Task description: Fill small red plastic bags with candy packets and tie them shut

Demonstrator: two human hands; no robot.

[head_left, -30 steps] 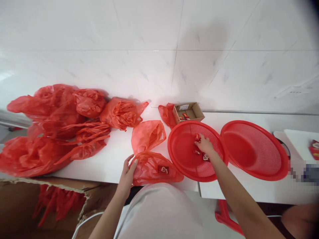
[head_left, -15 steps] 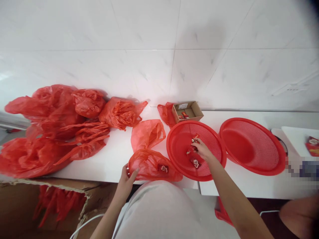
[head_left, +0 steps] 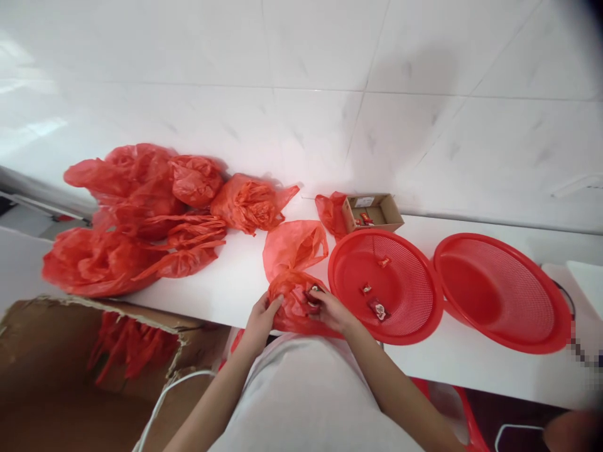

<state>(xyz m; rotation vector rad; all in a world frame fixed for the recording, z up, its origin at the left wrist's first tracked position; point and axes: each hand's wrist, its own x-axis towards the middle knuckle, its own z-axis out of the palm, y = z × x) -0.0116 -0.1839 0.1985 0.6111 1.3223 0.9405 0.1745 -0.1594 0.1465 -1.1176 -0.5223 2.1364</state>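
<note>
A thin red plastic bag lies at the table's front edge, with its handles spread toward the wall. My left hand pinches the bag's near left side between thumb and fingers. Over the bag's right part, my right hand has its fingers closed on a small dark red packet with a pale print. Just right of it stands a round red plastic basket. Inside are a dark red packet with a white print and two smaller red wrapped pieces, one being the wrapped piece toward the back.
Several filled red bags are heaped at the left. A small cardboard box holding red packets stands behind the basket. Another red basket is at the right. Below left, an open carton contains red bags. Part of another person shows bottom right.
My right hand has moved left out of the basket to the bag, carrying small packet. My left hand has shifted slightly right along the bag. The camera view has turned a little left.
</note>
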